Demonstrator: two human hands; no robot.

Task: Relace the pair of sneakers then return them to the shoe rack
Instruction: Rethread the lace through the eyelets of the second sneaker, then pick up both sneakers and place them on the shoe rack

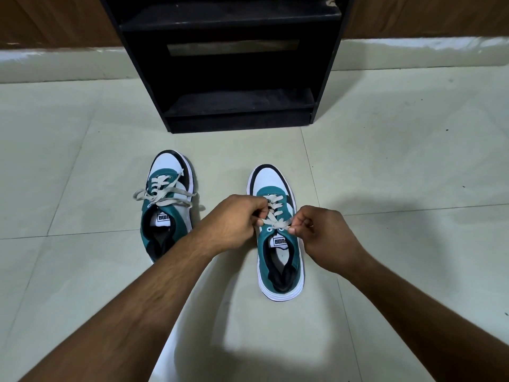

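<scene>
On the pale tiled floor (82,161), toward its left, a teal, white and black leather sneaker (168,205) sits laced, its beige lace ends tied loosely and splayed. Just right of it, the left hand (234,220) pinches one end of the flat beige lace (275,220) on the second teal sneaker (278,244); the right hand (323,235) pinches the other end. Both grips are clenched on that lace, crossed above the top eyelets. Judging by this, lacing is nearly done; tying and shelving remain. Beyond, against the wall, the black wooden shoe rack (237,106) stands without shoes.

Pale tiled floor (385,161), brown wood wall (427,15).
</scene>
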